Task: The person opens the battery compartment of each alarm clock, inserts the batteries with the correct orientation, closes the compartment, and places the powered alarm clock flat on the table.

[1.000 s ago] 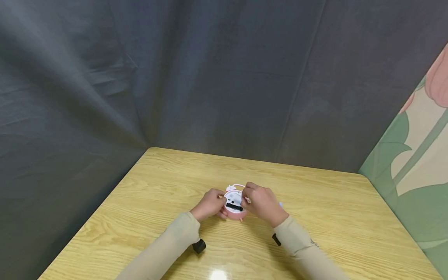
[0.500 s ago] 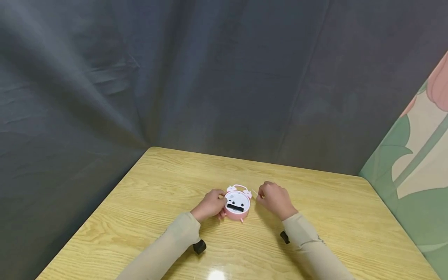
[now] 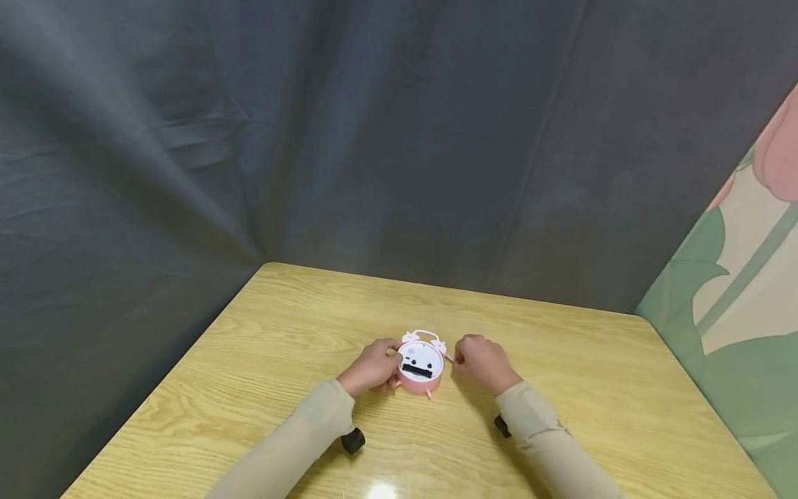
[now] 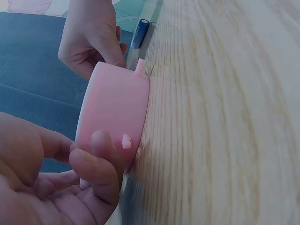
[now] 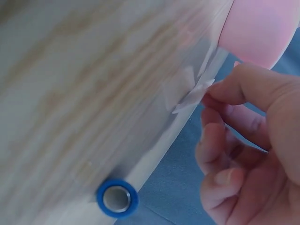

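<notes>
L hand point(image 3: 374, 364) grips the side of the pink clock point(image 3: 420, 362), back-up on the tbl point(image 3: 324, 312), R hand point(image 3: 486, 360) pinches a thin white pc point(image 5: 193, 98) just beside it, & a slack pinch could drop the pc or a stray knuckle could roll the nearby blue batt point(image 4: 139, 35).

No text readable — marks point(image 3: 411, 351) on the clock point(image 3: 421, 355) too small.

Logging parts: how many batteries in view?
1: a blue battery on the table, to the right of the pink clock, near the right hand; seen in both wrist views. Others may be hidden behind the hands.
</notes>
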`<state>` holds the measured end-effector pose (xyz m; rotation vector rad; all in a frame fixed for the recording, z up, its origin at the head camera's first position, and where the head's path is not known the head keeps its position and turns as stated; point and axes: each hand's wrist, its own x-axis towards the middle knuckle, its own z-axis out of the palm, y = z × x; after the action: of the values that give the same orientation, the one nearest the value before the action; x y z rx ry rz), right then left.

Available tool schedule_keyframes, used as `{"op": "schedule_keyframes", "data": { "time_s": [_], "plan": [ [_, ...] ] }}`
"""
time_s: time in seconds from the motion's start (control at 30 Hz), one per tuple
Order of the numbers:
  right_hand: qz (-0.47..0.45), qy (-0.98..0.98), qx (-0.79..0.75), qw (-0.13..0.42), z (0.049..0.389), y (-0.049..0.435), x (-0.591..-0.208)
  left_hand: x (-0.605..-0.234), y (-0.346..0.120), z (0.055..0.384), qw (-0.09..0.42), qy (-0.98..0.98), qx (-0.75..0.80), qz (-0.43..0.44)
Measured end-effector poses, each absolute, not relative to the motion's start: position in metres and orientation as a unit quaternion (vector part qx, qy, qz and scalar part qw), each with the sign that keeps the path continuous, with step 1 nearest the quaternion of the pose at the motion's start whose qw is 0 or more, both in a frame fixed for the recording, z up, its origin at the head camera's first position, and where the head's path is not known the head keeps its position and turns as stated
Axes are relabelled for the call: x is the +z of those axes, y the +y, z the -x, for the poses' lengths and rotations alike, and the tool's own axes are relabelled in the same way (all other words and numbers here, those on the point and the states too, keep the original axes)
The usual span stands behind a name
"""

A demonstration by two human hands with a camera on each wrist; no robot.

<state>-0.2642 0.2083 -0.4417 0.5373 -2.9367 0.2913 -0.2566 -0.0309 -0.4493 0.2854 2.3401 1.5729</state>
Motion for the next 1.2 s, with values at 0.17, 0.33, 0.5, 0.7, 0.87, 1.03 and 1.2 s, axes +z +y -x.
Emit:
{"op": "schedule_keyframes", "data": {
  "time_s": [0.17, 0.33, 0.5, 0.7, 0.87, 1.03, 1.2],
  "plan": [
    [-0.183, -0.976, 0.096, 0.068, 0.263, 0.207, -0.441, -0.450, -0.031, 0.256, 0.151, 0.813, 0.553, -0.097],
    [-0.154, -0.980, 0.109, 0.054, 0.260, 0.211, -0.435, -0.451, -0.030, 0.256, 0.155, 0.811, 0.556, -0.095],
    [-0.115, -0.987, 0.102, 0.038, 0.255, 0.221, -0.427, -0.449, -0.029, 0.258, 0.155, 0.812, 0.555, -0.088],
    [-0.060, -0.992, 0.114, 0.000, 0.251, 0.235, -0.421, -0.447, -0.027, 0.258, 0.142, 0.822, 0.547, -0.076],
    [-0.032, -0.993, 0.116, -0.019, 0.248, 0.241, -0.423, -0.449, -0.027, 0.257, 0.133, 0.823, 0.547, -0.076],
    [0.000, -0.994, 0.103, -0.028, 0.246, 0.243, -0.423, -0.451, -0.027, 0.257, 0.126, 0.822, 0.550, -0.079],
    [0.050, -0.991, 0.102, -0.071, 0.248, 0.247, -0.422, -0.450, -0.027, 0.261, 0.131, 0.824, 0.545, -0.080]
  ]
}}
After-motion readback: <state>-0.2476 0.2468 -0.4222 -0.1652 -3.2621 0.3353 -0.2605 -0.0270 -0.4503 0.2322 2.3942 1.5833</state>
